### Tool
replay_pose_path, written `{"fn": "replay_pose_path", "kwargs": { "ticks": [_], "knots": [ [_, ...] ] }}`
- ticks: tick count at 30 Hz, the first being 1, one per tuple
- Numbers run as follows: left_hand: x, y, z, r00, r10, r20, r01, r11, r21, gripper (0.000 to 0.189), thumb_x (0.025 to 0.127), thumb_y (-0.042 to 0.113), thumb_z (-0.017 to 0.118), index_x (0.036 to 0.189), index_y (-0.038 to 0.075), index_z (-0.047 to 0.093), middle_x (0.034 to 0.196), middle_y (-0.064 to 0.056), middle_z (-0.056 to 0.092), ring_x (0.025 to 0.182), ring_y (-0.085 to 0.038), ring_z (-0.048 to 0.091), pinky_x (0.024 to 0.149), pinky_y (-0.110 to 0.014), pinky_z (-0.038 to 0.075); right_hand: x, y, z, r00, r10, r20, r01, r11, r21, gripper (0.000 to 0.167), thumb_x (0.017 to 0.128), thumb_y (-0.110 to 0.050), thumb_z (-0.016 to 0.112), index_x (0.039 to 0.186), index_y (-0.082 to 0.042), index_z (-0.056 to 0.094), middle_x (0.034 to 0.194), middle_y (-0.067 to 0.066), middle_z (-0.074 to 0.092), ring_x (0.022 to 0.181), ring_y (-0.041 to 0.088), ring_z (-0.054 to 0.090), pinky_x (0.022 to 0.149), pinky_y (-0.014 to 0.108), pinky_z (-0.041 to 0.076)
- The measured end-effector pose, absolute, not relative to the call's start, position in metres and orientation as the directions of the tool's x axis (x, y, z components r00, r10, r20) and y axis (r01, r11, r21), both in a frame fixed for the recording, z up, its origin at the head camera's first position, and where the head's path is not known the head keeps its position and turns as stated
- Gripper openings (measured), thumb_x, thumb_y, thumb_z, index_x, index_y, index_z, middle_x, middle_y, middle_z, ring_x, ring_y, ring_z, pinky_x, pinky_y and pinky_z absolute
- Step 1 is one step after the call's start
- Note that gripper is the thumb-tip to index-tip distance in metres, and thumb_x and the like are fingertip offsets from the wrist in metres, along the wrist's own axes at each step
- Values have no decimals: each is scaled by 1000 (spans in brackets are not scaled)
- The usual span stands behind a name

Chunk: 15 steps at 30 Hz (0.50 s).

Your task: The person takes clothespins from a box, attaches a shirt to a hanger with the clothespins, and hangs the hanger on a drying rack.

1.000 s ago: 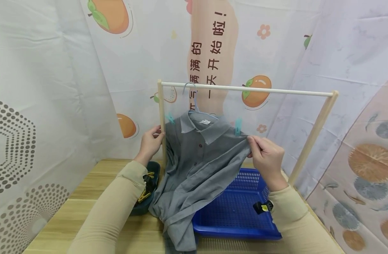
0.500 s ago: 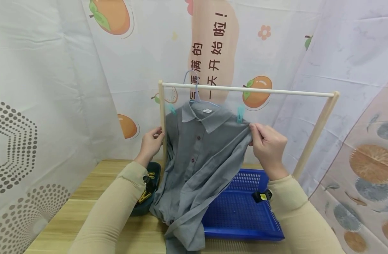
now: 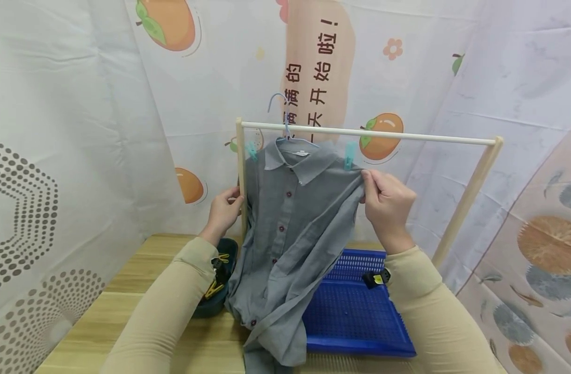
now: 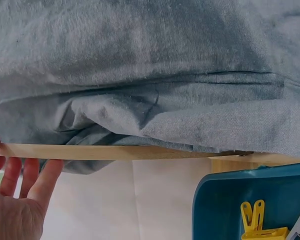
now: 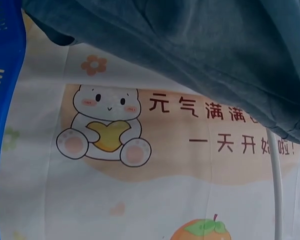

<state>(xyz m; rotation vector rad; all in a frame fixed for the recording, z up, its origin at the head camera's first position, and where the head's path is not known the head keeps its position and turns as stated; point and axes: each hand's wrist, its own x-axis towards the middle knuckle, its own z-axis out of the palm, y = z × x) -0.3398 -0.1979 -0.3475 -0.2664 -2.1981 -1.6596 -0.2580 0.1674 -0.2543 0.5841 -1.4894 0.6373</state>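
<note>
In the head view my right hand [image 3: 389, 205] pinches the shoulder of a grey button-up shirt [image 3: 285, 208]. The shirt is on a light blue hanger [image 3: 277, 94], whose hook shows above the white rod of a rack. Teal clothespins [image 3: 349, 157] sit on both shoulders. My left hand [image 3: 223, 210] grips the rack's left wooden post [image 3: 241, 171], with part of its fingers hidden behind it. In the left wrist view those fingers [image 4: 44, 182] lie along the post, beside the shirt's folds. The right wrist view shows mostly the shirt's underside [image 5: 190, 50].
A blue plastic basket [image 3: 360, 317] stands on the wooden table [image 3: 121, 296], behind the shirt's right side. Left of the shirt, a dark teal box [image 4: 220, 200] holds yellow clothespins [image 4: 258, 215]. The rack's right post [image 3: 472, 197] slants down behind the right arm.
My right hand has risen with the shirt and hanger, so the hook has gone from rod height to above it. The left hand has stayed on the post.
</note>
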Motion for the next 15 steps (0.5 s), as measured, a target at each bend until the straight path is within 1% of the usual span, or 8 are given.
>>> {"fn": "replay_pose_path", "kwargs": {
  "ticks": [4,6,9,15],
  "knots": [
    [-340,-197,-347,-918,-69,391,357,286,889,41,106,16,57,146,5,56,125,-17,57,116,-33,59,90,-51,56,-257,160,-255,-18,27,999,-700,713,-32,24,96,-9,69,73,-4,72,55,5,58,50,26,56,47,38,39],
    [-340,-198,-348,-918,-66,390,356,291,888,42,106,18,57,146,6,55,126,-17,57,116,-32,58,90,-51,56,-257,158,-256,-20,28,999,-700,713,-34,24,96,-8,69,72,-5,71,55,5,57,49,26,54,47,38,38],
    [-339,-198,-348,-916,-63,396,359,312,880,43,106,19,56,147,6,54,125,-16,57,116,-31,59,89,-49,57,-258,154,-258,-30,27,999,-700,713,-41,27,98,-12,67,73,-5,72,54,4,57,48,25,53,46,37,38],
    [-338,-198,-348,-908,-67,414,364,368,856,42,107,20,56,147,7,55,122,-14,59,116,-29,61,82,-44,59,-261,147,-263,-51,27,998,-688,723,-54,25,99,-11,66,76,-6,74,54,3,57,47,25,53,45,36,37]
  ]
}}
